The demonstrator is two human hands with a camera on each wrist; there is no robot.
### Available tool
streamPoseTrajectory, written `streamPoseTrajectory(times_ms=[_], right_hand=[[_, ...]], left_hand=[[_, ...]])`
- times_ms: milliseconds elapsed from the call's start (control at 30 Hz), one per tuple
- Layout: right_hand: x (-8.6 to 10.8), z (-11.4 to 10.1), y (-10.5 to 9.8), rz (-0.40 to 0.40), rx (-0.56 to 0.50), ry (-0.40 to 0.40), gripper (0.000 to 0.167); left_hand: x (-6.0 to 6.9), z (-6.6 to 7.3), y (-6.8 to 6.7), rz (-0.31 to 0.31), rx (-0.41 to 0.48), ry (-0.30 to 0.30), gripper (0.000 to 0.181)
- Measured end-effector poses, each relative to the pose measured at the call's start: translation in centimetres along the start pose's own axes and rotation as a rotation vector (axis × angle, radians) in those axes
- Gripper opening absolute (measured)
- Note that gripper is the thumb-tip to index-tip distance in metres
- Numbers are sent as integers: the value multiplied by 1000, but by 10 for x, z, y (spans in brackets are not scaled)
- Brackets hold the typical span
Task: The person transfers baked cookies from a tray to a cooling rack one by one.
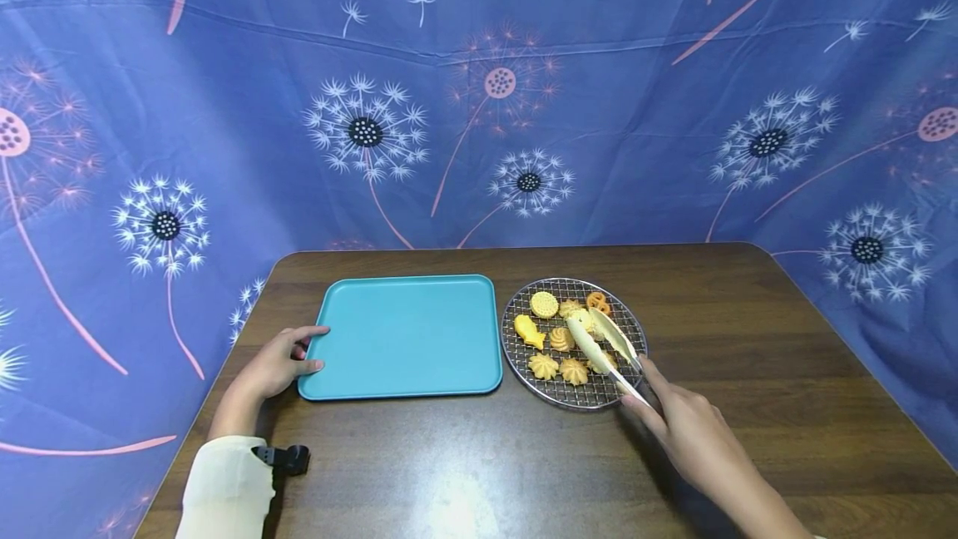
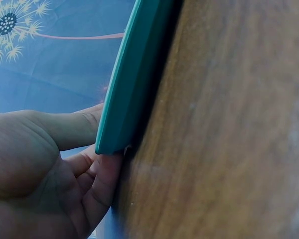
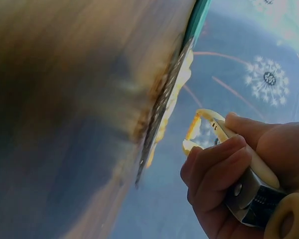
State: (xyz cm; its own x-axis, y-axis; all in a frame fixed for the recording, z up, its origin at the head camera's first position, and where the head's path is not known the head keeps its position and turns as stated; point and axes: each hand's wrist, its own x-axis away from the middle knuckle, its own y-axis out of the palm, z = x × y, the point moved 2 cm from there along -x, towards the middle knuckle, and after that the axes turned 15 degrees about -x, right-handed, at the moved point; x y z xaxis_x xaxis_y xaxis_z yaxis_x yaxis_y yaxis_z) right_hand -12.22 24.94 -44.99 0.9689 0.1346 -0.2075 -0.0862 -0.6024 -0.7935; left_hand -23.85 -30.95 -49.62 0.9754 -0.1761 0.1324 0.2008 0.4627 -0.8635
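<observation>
My left hand [image 1: 274, 366] grips the left edge of a turquoise tray [image 1: 404, 339]; in the left wrist view the thumb is at the rim and curled fingers [image 2: 103, 177] reach beneath it. The tray's surface is bare. My right hand [image 1: 684, 422] holds metal tongs with cream tips [image 1: 589, 345] over a round wire rack [image 1: 516, 368]. A pale yellow cookie [image 1: 581, 321] shows between the tips, and in the right wrist view the tongs [image 3: 217, 130] are above the rack, a thin orange-yellow edge between their ends. Several cookies lie on the rack, among them a fish-shaped cookie [image 1: 529, 331].
Tray and rack stand side by side on a brown wooden table [image 1: 748, 339], the rack to the right. A pretzel-shaped cookie [image 1: 598, 301] and a round yellow cookie [image 1: 544, 304] are near the rack's far rim. A blue dandelion-print cloth [image 1: 621, 106] hangs behind the table.
</observation>
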Motion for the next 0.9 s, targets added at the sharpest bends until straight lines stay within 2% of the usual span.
streamPoseTrajectory(times_ms=[433,900], right_hand=[[7,32,-19,-40,87,71,67],[2,36,-26,-82,123,78,68]], left_hand=[[0,1,0,5,5,11,56],[1,1,-1,4,10,9,56]])
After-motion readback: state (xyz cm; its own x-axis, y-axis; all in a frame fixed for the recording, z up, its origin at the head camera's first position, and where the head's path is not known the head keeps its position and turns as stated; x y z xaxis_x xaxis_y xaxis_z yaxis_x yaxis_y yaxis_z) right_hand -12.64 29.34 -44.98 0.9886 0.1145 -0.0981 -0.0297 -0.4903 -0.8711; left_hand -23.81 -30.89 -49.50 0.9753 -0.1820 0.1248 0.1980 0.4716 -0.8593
